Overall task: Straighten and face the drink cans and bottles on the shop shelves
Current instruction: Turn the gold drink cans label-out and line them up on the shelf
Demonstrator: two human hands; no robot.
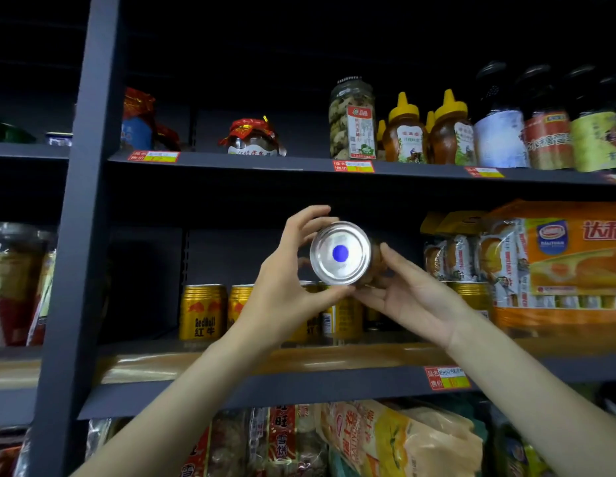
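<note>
Hands meet at a can (pixel 341 253) lifted in front of the middle shelf (pixel 265 383), its shiny silver end turned toward the camera, round and ridged, with a blue dot in the centre. The left hand (pixel 289 287) curls around the can's left side, fingers over the top rim and thumb pressed under the bottom rim; the right hand (pixel 403 297) lies palm up, thumb against the can's right side and fingers beneath it, so both grasp it. Behind, on the same shelf, stands a row of gold cans (pixel 203 311), metal and cylindrical, the leftmost printed "RedBull" above two red Chinese characters. To the right is an orange wrapped pack of small cakes (pixel 554 266) with a blue oval logo too small to read. On the shelf above stand a tall clear jar (pixel 351 118) of pale pickles, amber squeeze bottles (pixel 406 132) with yellow pointed caps, and dark-capped bottles (pixel 547 125) with paper labels. Red and yellow price tags (pixel 447 376) stick to the dark metal shelf edges.
</note>
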